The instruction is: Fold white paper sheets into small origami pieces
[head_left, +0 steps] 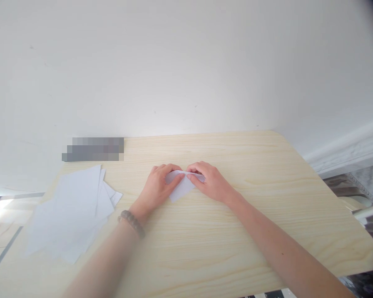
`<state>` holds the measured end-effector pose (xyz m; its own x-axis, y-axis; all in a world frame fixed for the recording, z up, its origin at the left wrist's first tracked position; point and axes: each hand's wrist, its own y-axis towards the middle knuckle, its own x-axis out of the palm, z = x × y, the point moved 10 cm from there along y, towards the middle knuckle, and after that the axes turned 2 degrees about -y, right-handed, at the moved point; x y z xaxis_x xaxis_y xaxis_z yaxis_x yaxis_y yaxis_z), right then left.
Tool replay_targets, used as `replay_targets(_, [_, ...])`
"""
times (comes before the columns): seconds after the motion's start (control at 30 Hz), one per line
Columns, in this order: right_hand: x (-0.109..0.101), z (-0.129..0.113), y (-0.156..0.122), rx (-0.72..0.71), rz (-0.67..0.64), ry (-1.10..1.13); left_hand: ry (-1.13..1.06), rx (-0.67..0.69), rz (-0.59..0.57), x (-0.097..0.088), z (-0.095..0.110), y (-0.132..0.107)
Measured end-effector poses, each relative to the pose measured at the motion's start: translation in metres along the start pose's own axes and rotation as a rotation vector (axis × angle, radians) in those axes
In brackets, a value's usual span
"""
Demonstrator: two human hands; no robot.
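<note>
A small folded piece of white paper (180,191) is held between my two hands above the middle of the wooden table (186,244). My left hand (162,181) pinches its left part, thumb on the near side and fingers curled behind. On the right, my right hand (209,180) grips the paper the same way, the two thumb tips almost meeting at its upper edge. One corner of the paper points down toward me. The fingertips behind the paper are partly hidden.
A loose pile of white paper sheets (71,211) lies fanned out at the table's left side. Behind it, against the white wall (186,70), rests a dark, blurred-out object (95,150). The table's right edge slopes down past a chair-like piece of furniture (357,203).
</note>
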<state>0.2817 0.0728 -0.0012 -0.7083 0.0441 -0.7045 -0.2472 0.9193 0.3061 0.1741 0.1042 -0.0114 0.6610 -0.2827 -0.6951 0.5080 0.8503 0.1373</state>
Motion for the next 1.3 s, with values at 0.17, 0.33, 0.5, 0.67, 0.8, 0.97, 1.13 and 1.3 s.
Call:
replay_targets(0.17, [0.000,-0.002,-0.001,-0.008,-0.005,0.030,-0.053,0.014,-0.061,0.004,0.010,-0.002])
replay_targets(0.33, [0.004,0.000,0.001,0.008,-0.081,0.074,-0.080,0.021,-0.121,0.005,0.013,-0.001])
replay_targets(0.5, [0.005,0.012,-0.002,0.088,-0.198,0.163,-0.155,-0.027,-0.167,0.001,0.008,-0.001])
replay_targets(0.67, [0.003,0.026,-0.007,0.169,-0.252,0.209,-0.328,-0.103,-0.160,0.002,0.000,-0.003])
replay_targets(0.8, [-0.001,0.034,-0.008,0.203,-0.241,0.235,-0.451,-0.222,-0.156,0.005,-0.014,-0.006])
replay_targets(0.97, [-0.010,0.031,-0.006,0.191,-0.166,0.350,-0.563,-0.349,-0.156,0.003,-0.023,-0.009])
replay_targets(1.13, [0.000,0.024,-0.006,0.184,-0.184,0.231,-0.494,-0.221,-0.204,0.006,-0.008,-0.006])
replay_targets(1.3, [-0.002,0.035,-0.007,0.244,-0.164,0.282,-0.519,-0.163,-0.167,0.004,-0.012,-0.006])
